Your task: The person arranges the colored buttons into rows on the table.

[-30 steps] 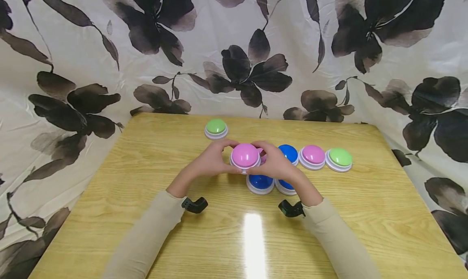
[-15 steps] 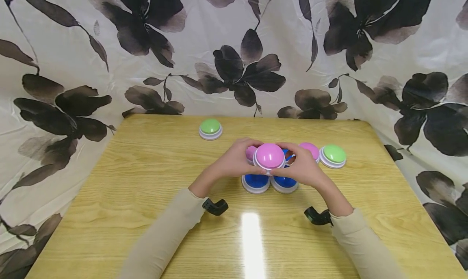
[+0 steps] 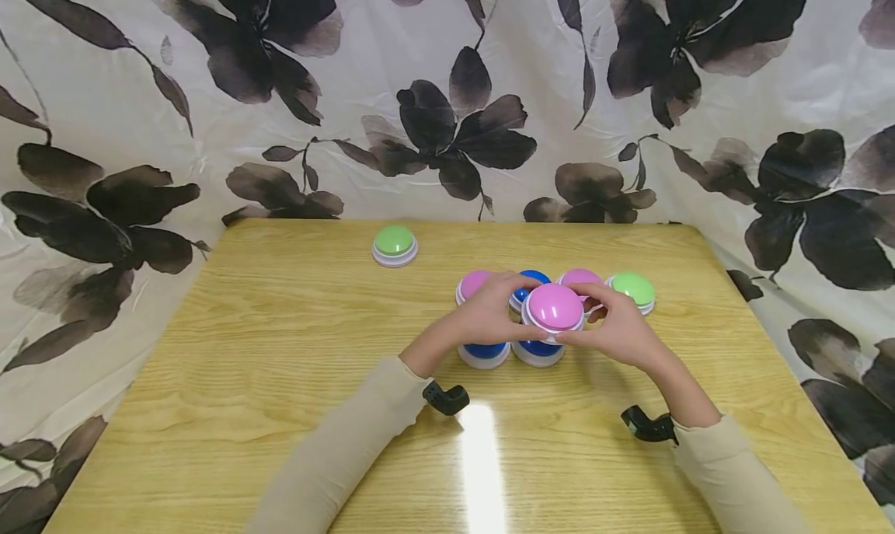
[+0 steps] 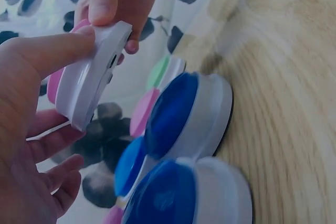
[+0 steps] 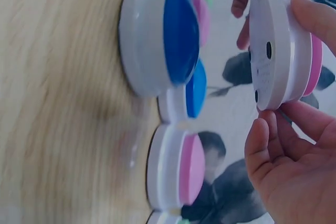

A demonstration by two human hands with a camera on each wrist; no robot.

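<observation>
A pink push button (image 3: 555, 307) with a white round base is held up off the table between my two hands. My left hand (image 3: 489, 315) pinches its left side with thumb and fingers, and my right hand (image 3: 624, 330) grips the right side. Beneath it, two blue buttons (image 3: 484, 352) sit side by side, partly covered by the hands. Behind them runs a row: a pink button (image 3: 472, 284), a blue one, another pink one and a green button (image 3: 635, 287). In the right wrist view the white base (image 5: 270, 45) of the held button shows dark round spots underneath.
A lone green button (image 3: 395, 241) stands near the back edge of the wooden table (image 3: 294, 301), left of the others. Floral cloth (image 3: 447, 130) hangs behind and along the sides. Black wrist devices (image 3: 446, 399) sit at both sleeves.
Both hands have carried the pink button to the right, from over the left end of the row to over the right front blue button. The view has shifted slightly too.
</observation>
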